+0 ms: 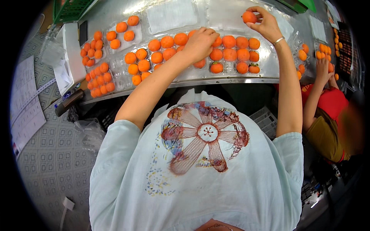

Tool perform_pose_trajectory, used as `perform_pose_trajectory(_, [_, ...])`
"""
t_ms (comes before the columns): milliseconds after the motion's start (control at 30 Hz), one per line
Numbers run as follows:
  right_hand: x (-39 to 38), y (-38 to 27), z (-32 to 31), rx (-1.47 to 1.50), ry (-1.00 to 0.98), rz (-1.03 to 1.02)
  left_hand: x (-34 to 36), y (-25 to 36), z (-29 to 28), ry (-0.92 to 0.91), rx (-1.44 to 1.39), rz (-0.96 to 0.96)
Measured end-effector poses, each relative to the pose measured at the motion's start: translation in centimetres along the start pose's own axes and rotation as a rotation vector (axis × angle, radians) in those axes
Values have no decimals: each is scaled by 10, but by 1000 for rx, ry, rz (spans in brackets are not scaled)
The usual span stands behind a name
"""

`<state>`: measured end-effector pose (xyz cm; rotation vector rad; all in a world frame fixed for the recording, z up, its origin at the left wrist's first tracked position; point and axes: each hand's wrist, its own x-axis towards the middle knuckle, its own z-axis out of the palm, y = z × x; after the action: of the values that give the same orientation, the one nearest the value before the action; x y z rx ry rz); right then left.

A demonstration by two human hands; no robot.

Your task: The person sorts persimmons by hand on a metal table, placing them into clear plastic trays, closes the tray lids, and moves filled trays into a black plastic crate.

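Observation:
My right hand point(262, 24) holds a round orange fruit point(248, 17) in its fingertips above the back of the steel table point(219, 15). My left hand point(198, 44) reaches over the middle clear plastic trays of fruit, its fingers curled down among them; what they grip is hidden. Rows of orange fruit point(229, 54) fill the tray right of it, a few in the front row showing green caps. More fruit point(142, 65) sits in a tray beside my left forearm, which partly covers it.
Smaller fruit trays point(100, 81) stand at the left, near a white box point(75, 50), dark phone point(83, 32) and green crate point(67, 9). Pale pads point(171, 17) lie at the back. At right, a co-worker's hands point(323, 69) handle fruit beside more trays and a dark crate point(347, 54).

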<state>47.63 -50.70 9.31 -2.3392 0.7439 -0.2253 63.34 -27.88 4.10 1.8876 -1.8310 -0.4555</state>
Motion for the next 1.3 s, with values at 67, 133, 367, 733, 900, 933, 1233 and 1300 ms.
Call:
perform_pose_trajectory(67, [17,15,9,100,-80,56,11,-4,-2,-180,22,-41])
perform_pose_trajectory(133, [27,37,27,175,-117,94,22,-4,-7,-300,22,-61])
perform_pose_trajectory(367, [38,58,52,195,-159,151,27,-18,-2,-345,116,150])
perform_pose_trajectory(733, [33,56,47,682,-80,207,64,-29,-18,140,-238,-113])
perform_pose_trajectory(900, [8,9,21,759,-32,217,109,-55,-11,32,-45,-319])
perform_pose_trajectory(933, [0,-3,17,797,-19,220,111,-54,-10,-20,-24,-338])
perform_pose_trajectory(1233, [-65,-100,3,617,186,104,69,-42,-17,121,-29,-206])
perform_pose_trajectory(1300, [-72,-119,-1,501,232,22,51,-32,-34,136,-73,-203])
